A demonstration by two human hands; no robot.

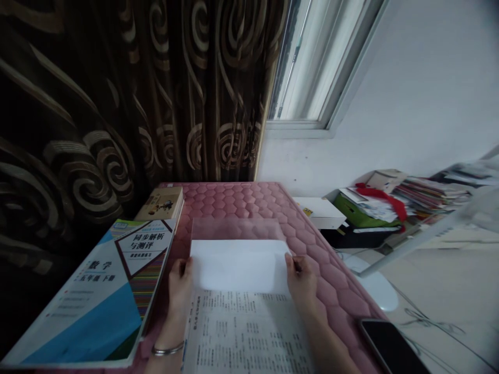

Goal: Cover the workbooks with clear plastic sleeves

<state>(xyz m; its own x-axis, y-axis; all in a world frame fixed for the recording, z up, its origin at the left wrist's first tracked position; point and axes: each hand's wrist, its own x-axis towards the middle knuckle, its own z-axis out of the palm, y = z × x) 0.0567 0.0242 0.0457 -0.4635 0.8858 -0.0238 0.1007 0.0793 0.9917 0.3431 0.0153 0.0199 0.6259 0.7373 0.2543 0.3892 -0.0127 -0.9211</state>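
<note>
A white sheet (239, 265) with rounded top corners lies across the upper part of a printed page (241, 332) full of dark text. Clear plastic film (237, 227), like a book cover, sticks out beyond its far edge. My left hand (180, 280), with a silver bangle at the wrist, pinches the left edge of the white sheet. At the opposite edge, my right hand (302, 278) pinches with thumb and curled fingers. Whether the film is also between my fingers I cannot tell. Both hands rest low over the pink padded surface (331, 291).
To the left lies a blue-and-white maths workbook (97, 291), with a brown-covered book (161, 203) behind it. A black phone (392, 345) sits near the right edge. Beyond are a white box (319, 212), piled papers (432, 195) and a white lamp arm (421, 236). A patterned curtain (195, 93) hangs behind.
</note>
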